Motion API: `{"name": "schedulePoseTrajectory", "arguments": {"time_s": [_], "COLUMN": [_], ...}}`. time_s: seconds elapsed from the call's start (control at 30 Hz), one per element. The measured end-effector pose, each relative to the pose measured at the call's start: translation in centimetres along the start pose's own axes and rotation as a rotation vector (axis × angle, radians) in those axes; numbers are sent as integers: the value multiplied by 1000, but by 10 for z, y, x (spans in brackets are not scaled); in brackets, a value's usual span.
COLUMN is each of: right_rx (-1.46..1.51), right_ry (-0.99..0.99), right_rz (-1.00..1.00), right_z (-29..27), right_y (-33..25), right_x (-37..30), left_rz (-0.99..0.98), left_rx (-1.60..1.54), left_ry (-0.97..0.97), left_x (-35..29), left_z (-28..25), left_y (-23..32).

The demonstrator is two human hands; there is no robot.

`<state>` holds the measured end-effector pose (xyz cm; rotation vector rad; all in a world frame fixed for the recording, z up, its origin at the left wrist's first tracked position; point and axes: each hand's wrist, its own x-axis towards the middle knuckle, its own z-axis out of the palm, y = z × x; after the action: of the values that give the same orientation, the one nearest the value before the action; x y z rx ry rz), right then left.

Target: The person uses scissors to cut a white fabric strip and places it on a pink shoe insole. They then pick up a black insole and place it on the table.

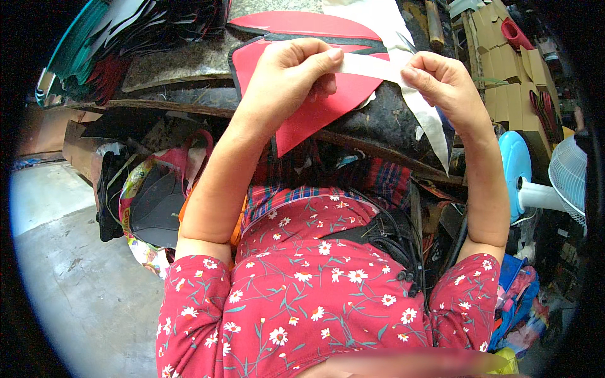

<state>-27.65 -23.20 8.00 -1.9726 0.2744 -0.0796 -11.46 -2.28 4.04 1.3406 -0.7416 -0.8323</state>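
A short white strip (367,67) is stretched between my two hands above the workbench. Its left end is pinched between thumb and fingers of my left hand (287,79). My right hand (449,88) grips the other end, with its fingers closed. Beneath the strip lies a red sheet piece (302,120) with a black edge, its pointed corner hanging past the bench front. Farther back is a curved red piece (302,23). A long white pointed sheet (427,120) runs down under my right hand. A thin dark pointed thing shows beside that hand; its kind is unclear.
Stacked dark and teal sheets (113,44) stand at the far left of the workbench (189,91). An open bag (151,201) lies below, on the left. A white and blue fan (542,189) is at the right, near cardboard boxes (504,69).
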Motion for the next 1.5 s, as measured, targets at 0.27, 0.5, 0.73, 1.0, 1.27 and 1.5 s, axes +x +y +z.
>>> {"name": "schedulePoseTrajectory", "arguments": {"time_s": [0.27, 0.5, 0.73, 1.0, 1.27, 1.5], "right_rx": [-296, -1162, -552, -71, 19, -89], "right_ry": [202, 153, 283, -372, -64, 205], "right_rz": [-299, -492, -471, -232, -26, -149], "right_z": [-4, -18, -11, 50, 31, 9], "right_y": [16, 22, -1, -31, -58, -66], "right_x": [-1, -5, -2, 7, -5, 7], "left_rz": [954, 1125, 1165, 1258, 1073, 723], "left_rx": [996, 1298, 1248, 1155, 1112, 1385], "left_ry": [294, 232, 226, 207, 366, 421], "left_x": [-8, -22, -24, -49, -31, -42], "left_z": [-16, -32, -28, -9, -35, -41], "left_y": [-7, -24, -18, 11, -2, -26]}}
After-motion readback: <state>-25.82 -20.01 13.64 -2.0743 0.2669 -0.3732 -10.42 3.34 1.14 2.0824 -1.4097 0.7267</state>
